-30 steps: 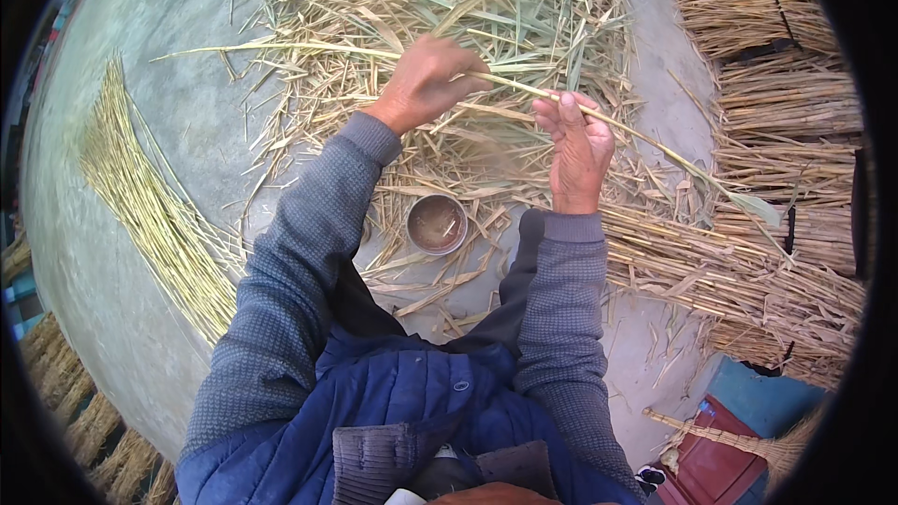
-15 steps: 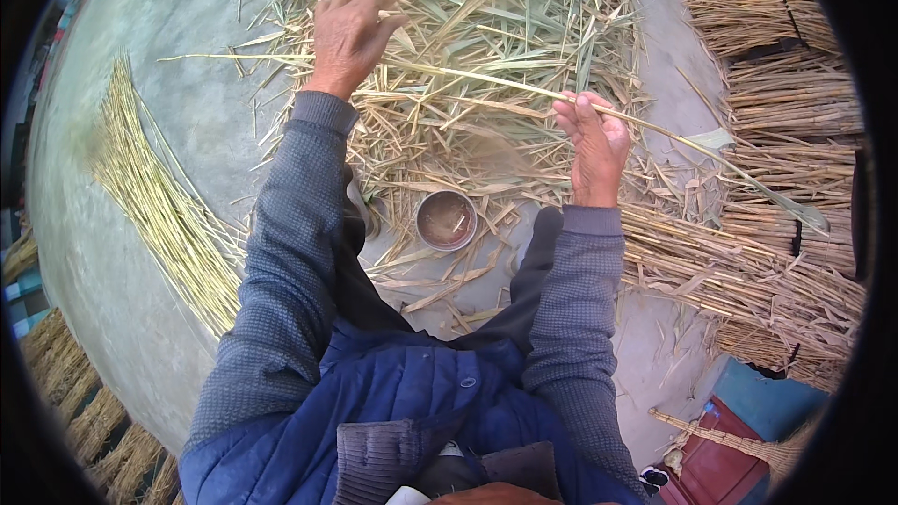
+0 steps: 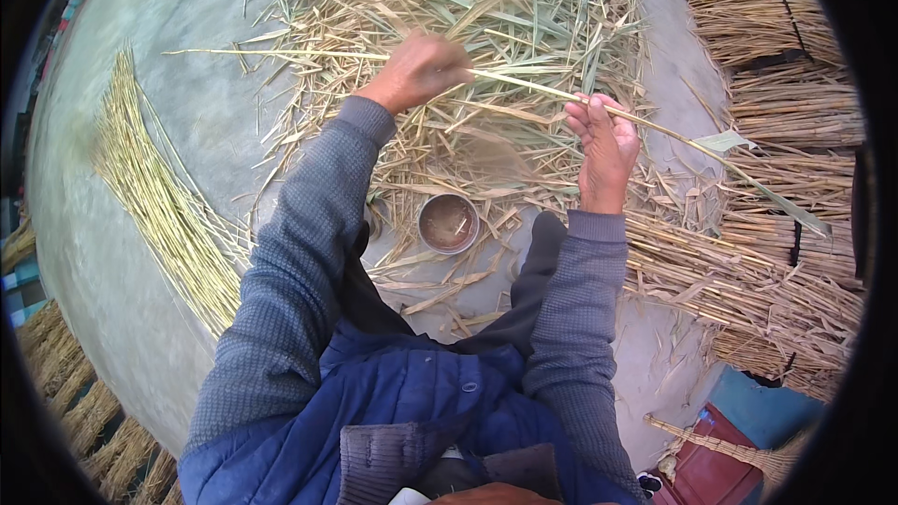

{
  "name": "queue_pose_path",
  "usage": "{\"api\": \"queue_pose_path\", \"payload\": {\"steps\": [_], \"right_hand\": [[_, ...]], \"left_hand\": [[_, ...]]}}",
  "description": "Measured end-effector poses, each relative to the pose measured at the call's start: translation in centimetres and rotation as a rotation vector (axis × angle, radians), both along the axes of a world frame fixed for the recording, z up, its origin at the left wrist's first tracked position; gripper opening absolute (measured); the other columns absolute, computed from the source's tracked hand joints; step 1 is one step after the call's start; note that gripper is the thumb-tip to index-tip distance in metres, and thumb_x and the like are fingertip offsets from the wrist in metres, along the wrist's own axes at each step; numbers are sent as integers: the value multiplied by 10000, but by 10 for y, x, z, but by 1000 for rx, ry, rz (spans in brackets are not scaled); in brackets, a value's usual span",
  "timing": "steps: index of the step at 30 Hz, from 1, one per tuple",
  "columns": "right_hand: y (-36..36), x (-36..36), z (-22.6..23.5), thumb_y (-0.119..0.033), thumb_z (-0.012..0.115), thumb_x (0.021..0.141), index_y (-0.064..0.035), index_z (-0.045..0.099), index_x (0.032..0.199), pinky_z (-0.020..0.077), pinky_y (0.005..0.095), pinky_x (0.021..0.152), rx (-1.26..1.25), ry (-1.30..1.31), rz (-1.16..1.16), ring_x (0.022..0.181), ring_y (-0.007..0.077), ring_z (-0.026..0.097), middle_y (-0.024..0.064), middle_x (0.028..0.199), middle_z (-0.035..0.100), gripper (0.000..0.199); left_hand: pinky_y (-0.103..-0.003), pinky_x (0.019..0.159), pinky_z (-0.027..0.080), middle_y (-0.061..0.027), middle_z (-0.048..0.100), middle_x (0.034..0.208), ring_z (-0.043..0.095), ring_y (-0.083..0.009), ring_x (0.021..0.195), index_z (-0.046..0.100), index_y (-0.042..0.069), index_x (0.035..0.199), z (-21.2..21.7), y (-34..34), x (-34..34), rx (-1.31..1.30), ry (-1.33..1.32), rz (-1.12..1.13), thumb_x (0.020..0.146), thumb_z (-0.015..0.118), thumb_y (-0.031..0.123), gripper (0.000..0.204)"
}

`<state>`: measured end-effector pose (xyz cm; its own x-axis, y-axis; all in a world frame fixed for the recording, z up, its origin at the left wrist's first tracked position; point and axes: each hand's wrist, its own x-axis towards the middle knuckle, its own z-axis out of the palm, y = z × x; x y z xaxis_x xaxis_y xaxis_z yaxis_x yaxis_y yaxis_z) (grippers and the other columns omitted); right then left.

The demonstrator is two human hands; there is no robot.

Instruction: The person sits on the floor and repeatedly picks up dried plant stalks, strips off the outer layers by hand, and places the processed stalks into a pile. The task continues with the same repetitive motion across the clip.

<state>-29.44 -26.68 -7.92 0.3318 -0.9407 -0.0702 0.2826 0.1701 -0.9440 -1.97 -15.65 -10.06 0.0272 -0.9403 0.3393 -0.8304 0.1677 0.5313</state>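
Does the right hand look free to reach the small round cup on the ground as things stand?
Probably not at once: the right hand is pinching the long stalk that the left hand also grips. The round cup sits uncovered just below it, with only loose straw around.

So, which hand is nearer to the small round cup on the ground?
Right. The right hand is just above and right of the cup, holding a long reed stalk. The left hand grips the same stalk farther up, over the straw pile.

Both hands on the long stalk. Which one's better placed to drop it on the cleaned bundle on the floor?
Left, probably. The left hand grips the stalk on the side where the cleaned bundle lies; the right hand holds the leafy end, away from it.
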Motion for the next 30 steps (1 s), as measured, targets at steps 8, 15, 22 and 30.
{"api": "queue_pose_path", "payload": {"steps": [8,15,22,30], "right_hand": [[-12,-17,4,-134,703,934,55,561,1125,602,238,694,-56,40,-52,814,196,720,185,1000,701,304],[-7,-10,8,-143,703,936,42,565,1124,600,248,711,-6,51,-40,838,200,722,186,1007,705,298],[12,16,-1,-144,681,950,48,563,1158,599,285,763,3,98,180,905,214,719,183,1040,700,307],[1,-11,12,-169,668,963,39,586,1081,601,288,757,-10,-25,158,915,251,724,201,1046,699,253]], "left_hand": [[-393,724,377,-39,611,674,575,-238,751,583,134,761,-21,4,20,198,-577,265,766,727,211,164],[-384,803,382,-10,668,761,612,-205,840,660,139,852,-2,4,8,261,-343,254,746,799,267,217],[-371,784,496,-60,701,828,654,-238,834,723,69,891,23,-20,-60,-70,81,-2,824,774,303,249],[-329,666,523,-57,722,785,677,-158,702,735,48,875,25,-11,-30,170,270,52,846,776,263,221]]}}
